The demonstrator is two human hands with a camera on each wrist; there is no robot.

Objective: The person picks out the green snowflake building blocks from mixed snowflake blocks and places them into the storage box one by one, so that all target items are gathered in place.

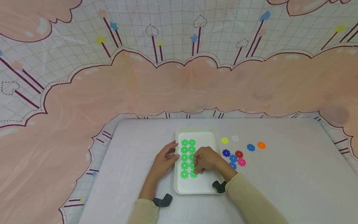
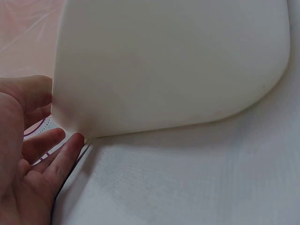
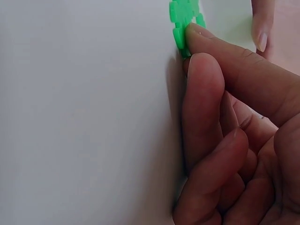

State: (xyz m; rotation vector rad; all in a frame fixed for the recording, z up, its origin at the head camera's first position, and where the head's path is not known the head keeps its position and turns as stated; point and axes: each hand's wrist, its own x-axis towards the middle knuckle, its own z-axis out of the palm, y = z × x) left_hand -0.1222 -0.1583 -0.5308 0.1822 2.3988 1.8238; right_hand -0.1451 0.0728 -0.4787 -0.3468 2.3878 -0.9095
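A white rectangular tray lies on the table, with green plastic snowflake discs in two side-by-side columns in its left half. My right hand reaches over the right column and pinches the nearest green snowflake disc by its edge between thumb and index finger, its other fingers curled. My left hand is at the tray's left side, its thumb and fingertips right at the rim. In the left wrist view, loosely extended fingers touch the tray's outer wall.
Loose snowflake discs lie right of the tray: a yellow one, a clear one, a red one, a pink one, an orange one and several blue ones. Dark wrist mounts sit at both sleeves.
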